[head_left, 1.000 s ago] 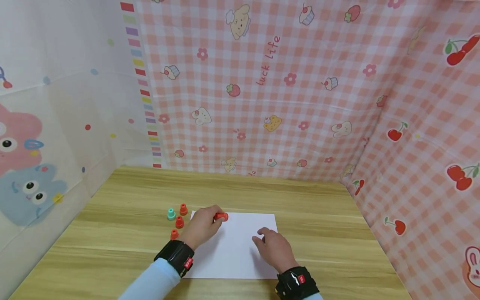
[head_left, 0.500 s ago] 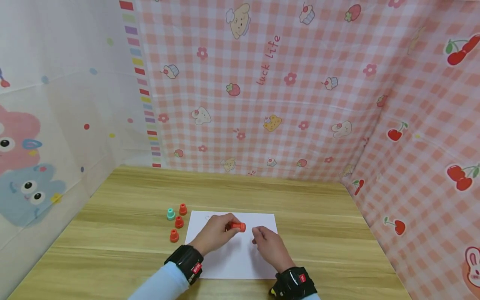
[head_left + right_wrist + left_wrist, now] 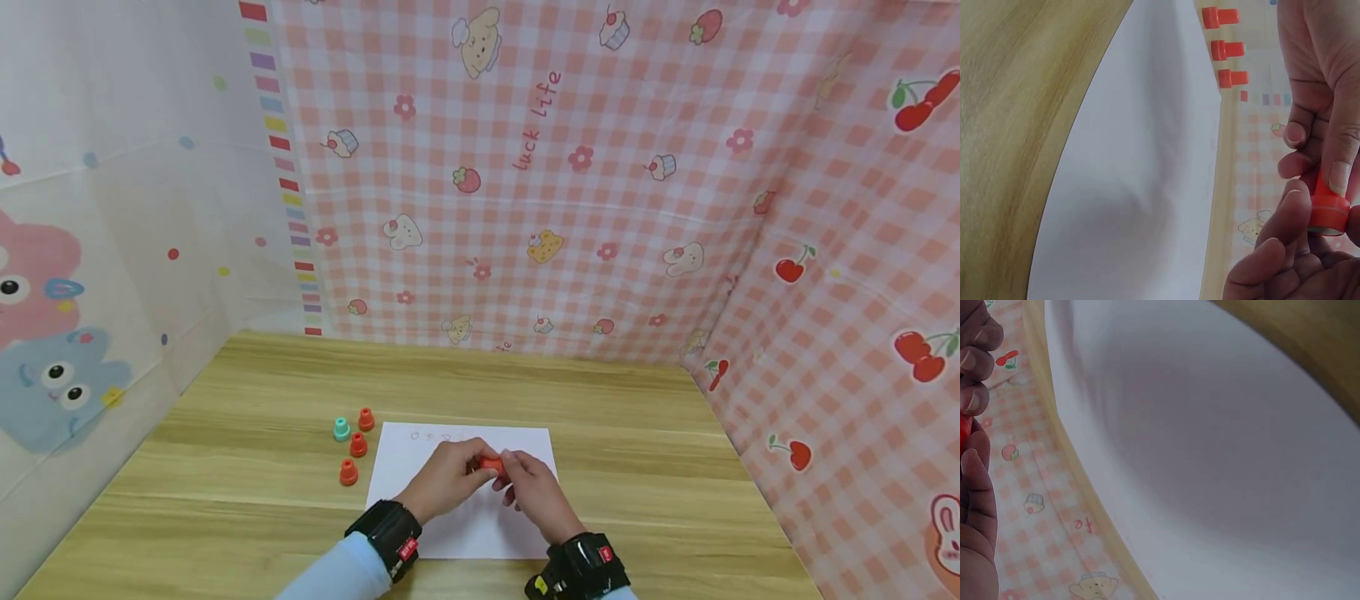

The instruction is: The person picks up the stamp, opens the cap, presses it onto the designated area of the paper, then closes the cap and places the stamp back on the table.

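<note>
My left hand (image 3: 445, 479) pinches a red toy stamp (image 3: 491, 465) above the white sheet of paper (image 3: 465, 533). My right hand (image 3: 542, 493) meets it from the other side, its thumb and fingers around the stamp's wide end. In the right wrist view, the red stamp (image 3: 1330, 212) points its wide end downward, the left hand (image 3: 1329, 81) on its narrow handle and the right hand (image 3: 1279, 262) at the wide end. Only a sliver of the red stamp (image 3: 965, 430) shows in the left wrist view, between the fingers of both hands.
Left of the paper stand several stamps: a teal stamp (image 3: 342, 429) and red ones, such as the front red stamp (image 3: 348, 472). Faint small marks (image 3: 430, 437) run along the paper's far edge. Patterned cloth walls (image 3: 495, 208) border the wooden table (image 3: 225, 467).
My left hand has moved right and nearer with the red stamp, uncovering marks on the paper. My right hand has gone from apart to gripping the stamp's wide end.
</note>
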Demonstrator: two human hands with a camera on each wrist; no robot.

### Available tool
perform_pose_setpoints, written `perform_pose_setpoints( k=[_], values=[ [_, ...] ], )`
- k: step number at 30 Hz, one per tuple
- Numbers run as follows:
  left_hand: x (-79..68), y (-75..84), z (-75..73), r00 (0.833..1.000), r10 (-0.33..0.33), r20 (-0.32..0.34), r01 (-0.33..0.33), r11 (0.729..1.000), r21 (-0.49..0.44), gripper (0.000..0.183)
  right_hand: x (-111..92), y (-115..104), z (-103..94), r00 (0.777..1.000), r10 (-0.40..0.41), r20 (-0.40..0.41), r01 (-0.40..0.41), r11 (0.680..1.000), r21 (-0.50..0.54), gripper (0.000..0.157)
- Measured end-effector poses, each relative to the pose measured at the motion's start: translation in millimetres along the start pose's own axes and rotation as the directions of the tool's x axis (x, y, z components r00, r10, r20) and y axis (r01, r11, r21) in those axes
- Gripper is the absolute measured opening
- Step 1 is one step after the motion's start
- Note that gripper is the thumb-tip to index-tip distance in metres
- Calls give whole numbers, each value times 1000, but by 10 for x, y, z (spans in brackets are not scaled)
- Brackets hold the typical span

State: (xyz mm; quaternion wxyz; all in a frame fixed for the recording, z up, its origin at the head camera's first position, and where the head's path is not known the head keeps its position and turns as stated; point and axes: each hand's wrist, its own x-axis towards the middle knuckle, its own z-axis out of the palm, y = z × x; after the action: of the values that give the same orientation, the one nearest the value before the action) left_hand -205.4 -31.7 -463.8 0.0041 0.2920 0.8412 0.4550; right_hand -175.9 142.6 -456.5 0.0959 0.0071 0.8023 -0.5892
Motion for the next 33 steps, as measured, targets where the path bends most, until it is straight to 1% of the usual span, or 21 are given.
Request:
perform_pose_setpoints(
  k=[8,13,18,20,23,25,28,30,33],
  values=[
    [-3,13,16,1000,6,-18,-6,1000,7,12,23,12,-7,1000,6,11,-7,995,103,34],
    [-9,29,2,1000,-2,-20,3,1000,16,15,22,5,3,1000,7,-3,-7,993,119,32],
    [-11,20,0,999,19,-30,-19,1000,14,17,11,-7,12,1000,-8,-21,11,991,134,32],
    [-5,13,-2,999,19,-36,-20,1000,-23,16,10,-13,9,1000,-5,-12,7,987,160,31],
    [3,15,-16,999,-4,-39,-1,994,-111,14,12,-17,-1,1000,6,23,-10,976,219,31],
    [9,25,-33,999,-20,-37,13,984,-175,13,13,-18,-13,999,9,54,-23,964,265,32],
    [15,43,-59,998,-49,-38,38,969,-245,12,11,-21,-36,996,14,85,-42,940,338,33],
    [20,52,-75,997,-61,-39,48,961,-271,11,10,-26,-49,996,11,85,-42,926,375,33],
    [29,65,-95,997,-66,-41,53,962,-269,12,19,-40,-56,998,13,61,-37,914,403,33]
  ],
)
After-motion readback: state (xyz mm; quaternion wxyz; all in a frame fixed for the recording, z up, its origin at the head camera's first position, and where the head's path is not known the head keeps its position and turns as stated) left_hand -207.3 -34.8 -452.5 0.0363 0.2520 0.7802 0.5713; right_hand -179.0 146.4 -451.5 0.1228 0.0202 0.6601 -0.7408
